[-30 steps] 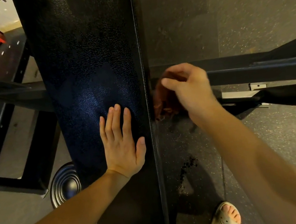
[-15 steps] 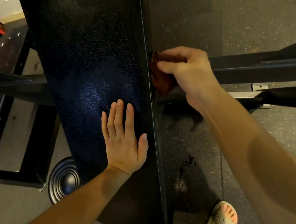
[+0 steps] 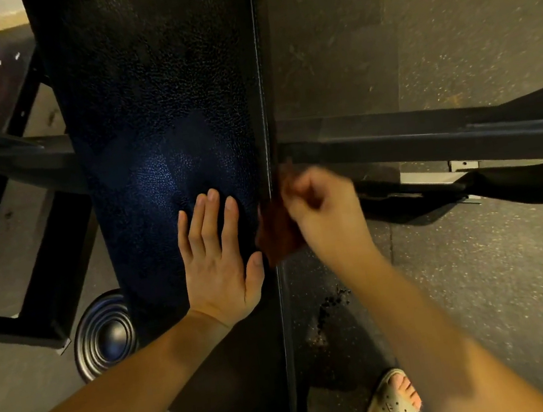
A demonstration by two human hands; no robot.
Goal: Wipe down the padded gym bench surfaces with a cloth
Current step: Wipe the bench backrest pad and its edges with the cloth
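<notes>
At bench edge (image 3: 258, 103) | rust-brown cloth (image 3: 277, 236) bunched in right hand (image 3: 326, 212) | left hand (image 3: 217, 264) flat

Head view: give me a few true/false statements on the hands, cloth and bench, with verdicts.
1. The left hand lies flat on top of the bench pad, fingers straight. True.
2. The right hand holds the cloth against the pad's right side edge. True.
3. The cloth is white. False: it is reddish-brown.
4. Both hands grip the cloth. False: only the right hand grips it; the left hand rests on the pad.
5. A round ringed disc lies on the floor at the left of the bench, partly hidden under the pad. True.
</notes>
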